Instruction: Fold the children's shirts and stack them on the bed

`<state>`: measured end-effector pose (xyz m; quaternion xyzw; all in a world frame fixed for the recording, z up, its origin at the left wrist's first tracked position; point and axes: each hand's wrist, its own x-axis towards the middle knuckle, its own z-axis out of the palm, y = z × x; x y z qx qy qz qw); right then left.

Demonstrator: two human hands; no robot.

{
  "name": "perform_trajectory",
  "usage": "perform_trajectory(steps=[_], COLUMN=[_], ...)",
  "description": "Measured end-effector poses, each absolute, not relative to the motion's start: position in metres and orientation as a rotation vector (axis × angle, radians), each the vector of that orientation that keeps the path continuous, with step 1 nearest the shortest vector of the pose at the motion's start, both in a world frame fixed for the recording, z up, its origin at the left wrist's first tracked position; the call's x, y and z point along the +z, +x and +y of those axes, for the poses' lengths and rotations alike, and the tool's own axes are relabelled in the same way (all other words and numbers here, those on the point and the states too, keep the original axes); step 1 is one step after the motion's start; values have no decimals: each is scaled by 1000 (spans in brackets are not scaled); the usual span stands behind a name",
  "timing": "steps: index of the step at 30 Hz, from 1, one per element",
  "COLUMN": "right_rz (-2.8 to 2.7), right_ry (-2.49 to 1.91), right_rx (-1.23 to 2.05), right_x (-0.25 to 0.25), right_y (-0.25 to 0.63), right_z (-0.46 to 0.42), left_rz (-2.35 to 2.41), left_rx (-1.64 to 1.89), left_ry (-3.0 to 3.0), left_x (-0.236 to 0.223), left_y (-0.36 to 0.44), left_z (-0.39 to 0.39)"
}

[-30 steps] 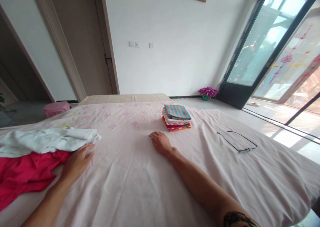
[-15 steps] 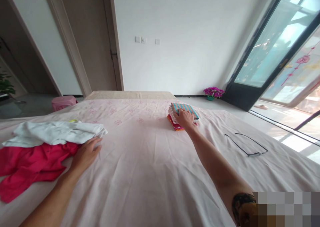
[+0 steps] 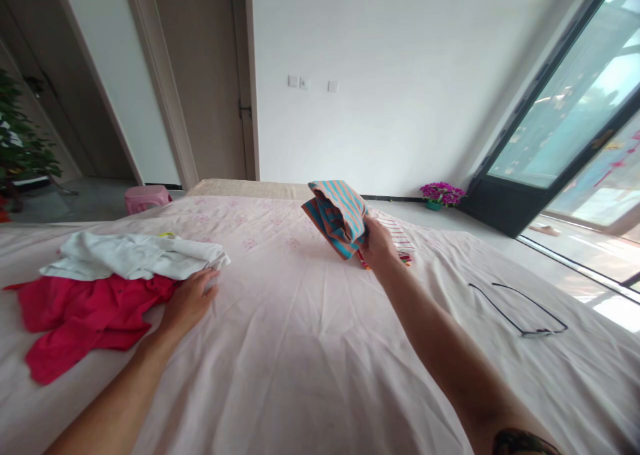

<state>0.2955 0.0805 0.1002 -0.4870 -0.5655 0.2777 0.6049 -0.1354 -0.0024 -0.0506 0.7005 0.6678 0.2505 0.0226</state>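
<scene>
One striped cloth (image 3: 347, 208) is gripped in your right hand (image 3: 379, 243) at twelve o'clock, near the folded stack (image 3: 401, 237) at one; your left hand (image 3: 189, 303) lies loosely spread at eleven, by the edges of the white garment (image 3: 135, 256) and red garment (image 3: 97, 308) at ten, glasses (image 3: 543, 333) at two o'clock

A home, by its flowered sheet (image 3: 280, 375); pink stool (image 3: 147, 200); brown door (image 3: 200, 75); potted flowers (image 3: 443, 193).

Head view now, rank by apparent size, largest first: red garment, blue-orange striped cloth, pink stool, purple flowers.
1. Red garment
2. Blue-orange striped cloth
3. Pink stool and purple flowers: look about alike, so not ranked against each other.
</scene>
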Motion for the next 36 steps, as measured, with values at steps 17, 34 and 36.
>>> perform_trajectory(steps=[17,34,36], right_rz=[-2617,-1686,-1938], right_ry=[-1127,-1384,-1467], right_rx=[426,542,245], right_x=[47,1,11], right_y=[235,238,233], right_z=[28,62,51], left_rz=[2142,2150,2165], left_rx=[808,822,809], left_ry=[2151,2209,2210], left_x=[-42,-42,-41], left_y=[-125,-123,-122], left_z=[-10,-10,-10])
